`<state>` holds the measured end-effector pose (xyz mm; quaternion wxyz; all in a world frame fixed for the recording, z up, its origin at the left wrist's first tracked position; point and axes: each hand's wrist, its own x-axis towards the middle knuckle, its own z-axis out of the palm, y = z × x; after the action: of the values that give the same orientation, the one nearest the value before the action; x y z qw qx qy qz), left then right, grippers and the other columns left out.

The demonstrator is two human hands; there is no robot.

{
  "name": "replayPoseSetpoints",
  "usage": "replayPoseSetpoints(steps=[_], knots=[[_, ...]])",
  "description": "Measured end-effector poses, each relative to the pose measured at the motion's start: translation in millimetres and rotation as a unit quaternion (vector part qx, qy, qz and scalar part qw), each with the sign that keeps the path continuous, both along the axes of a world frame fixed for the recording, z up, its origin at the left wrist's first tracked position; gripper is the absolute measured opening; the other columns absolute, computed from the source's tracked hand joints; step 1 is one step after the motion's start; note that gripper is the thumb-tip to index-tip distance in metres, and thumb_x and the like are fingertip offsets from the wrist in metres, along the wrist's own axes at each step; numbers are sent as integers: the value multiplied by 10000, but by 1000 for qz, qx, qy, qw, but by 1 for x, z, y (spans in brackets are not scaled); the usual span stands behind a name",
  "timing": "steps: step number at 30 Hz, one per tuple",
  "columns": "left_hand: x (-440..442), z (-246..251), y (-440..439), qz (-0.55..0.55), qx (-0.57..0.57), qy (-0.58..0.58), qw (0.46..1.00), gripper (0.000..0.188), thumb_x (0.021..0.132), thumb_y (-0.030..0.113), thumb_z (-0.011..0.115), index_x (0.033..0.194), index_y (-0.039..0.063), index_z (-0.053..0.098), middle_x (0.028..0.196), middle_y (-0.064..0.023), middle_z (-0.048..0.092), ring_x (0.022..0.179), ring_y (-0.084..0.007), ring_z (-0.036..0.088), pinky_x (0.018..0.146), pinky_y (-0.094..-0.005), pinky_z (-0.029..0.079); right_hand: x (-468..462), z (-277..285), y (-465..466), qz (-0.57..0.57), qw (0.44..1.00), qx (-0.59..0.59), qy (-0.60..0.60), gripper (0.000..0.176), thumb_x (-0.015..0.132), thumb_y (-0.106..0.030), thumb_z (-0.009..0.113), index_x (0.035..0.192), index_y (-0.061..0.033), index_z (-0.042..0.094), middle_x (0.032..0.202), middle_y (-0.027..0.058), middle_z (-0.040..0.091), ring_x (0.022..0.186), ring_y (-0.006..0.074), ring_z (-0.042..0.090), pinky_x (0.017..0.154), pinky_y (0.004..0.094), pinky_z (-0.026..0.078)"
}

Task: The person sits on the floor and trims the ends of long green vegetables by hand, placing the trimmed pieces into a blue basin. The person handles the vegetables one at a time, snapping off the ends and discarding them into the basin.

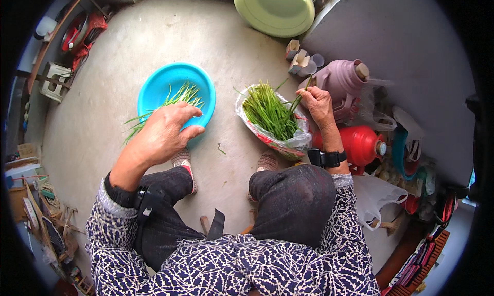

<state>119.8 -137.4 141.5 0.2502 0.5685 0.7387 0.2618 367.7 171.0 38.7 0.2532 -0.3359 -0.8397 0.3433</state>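
My left hand (164, 132) hovers over the near side of a blue plastic basin (154, 80), thumb and fingers apart with nothing between them. Thin green stalks with pale ends, which look like garlic chives (185, 94), lie in the basin and stick out over its left rim. To the right, a clear plastic bag (305, 136) with red print holds a thick bunch of the same greens (266, 109). Beside the bag's far right edge, my right hand (318, 103) pinches a few green stalks (297, 99) between thumb and fingers.
A pink thermos flask (339, 80) and a red one (357, 143) lie or lean along the right wall. Small open cartons (299, 61) stand beyond the bag, near a pale green basin (274, 10). A white plastic bag (378, 199) lies right of my knee. Green scraps (221, 148) dot the concrete floor.
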Motion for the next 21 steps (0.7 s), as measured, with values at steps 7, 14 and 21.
replayPoseSetpoints(steps=[7, 14, 21], knots=[[4, -29, 24, 9, 36, 4, 999, 328, 833, 242, 666, 1065, 10, 655, 972, -214, 658, 933, -354, 633, 832, -417, 495, 5, 75, -17, -21, 973, -207, 95, 104, 865, -102, 655, 858, -3, 686, 701, 18, 636, 504, 47, 498, 435, 208, 380], [36, -18, 47, 31, 228, -64, 971, 206, 855, 162, 653, 1019, 39, 676, 958, -161, 685, 847, -286, 677, 758, -341, 537, -4, 149, -38, 27, 973, -209, 95, 112, 886, -133, 654, 901, -23, 644, 734, 51, 666, 452, 29, 513, 350, 145, 351], [69, -2, 57, 12, 283, -163, 945, 342, 815, 210, 711, 1104, 48, 628, 912, -142, 699, 826, -266, 689, 751, -334, 540, -29, 179, -84, 15, 972, -207, 111, 150, 881, -141, 670, 839, -5, 622, 697, 81, 664, 402, 45, 530, 321, 159, 359]])
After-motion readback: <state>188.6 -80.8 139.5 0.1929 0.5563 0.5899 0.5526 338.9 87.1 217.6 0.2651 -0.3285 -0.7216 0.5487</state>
